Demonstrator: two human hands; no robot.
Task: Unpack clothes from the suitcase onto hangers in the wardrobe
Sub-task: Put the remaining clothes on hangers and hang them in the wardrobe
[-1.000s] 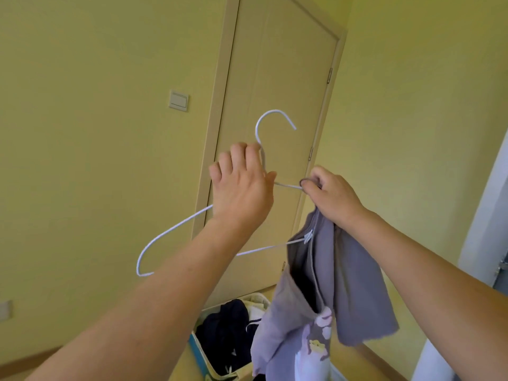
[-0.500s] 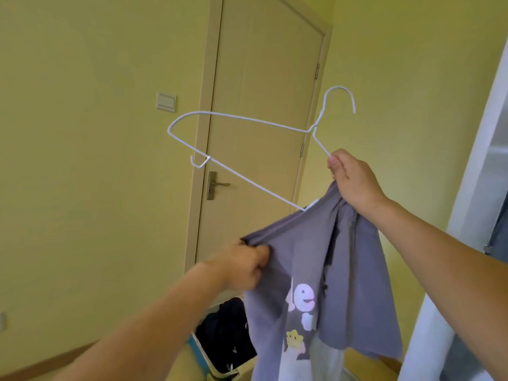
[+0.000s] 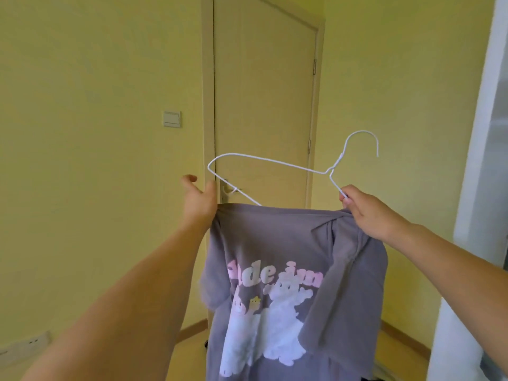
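The purple shirt [image 3: 288,270] is held spread between the left hand [image 3: 199,200], gripping its left corner, and the right hand [image 3: 368,213], pinching cloth and hanger [image 3: 288,166] together, the hanger's free arm slanting up-left above the cloth.

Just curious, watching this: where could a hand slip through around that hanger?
Open gap inside the white wire hanger, between its top wire and the purple T-shirt. Crowded at both shirt corners, where the left hand and right hand grip.
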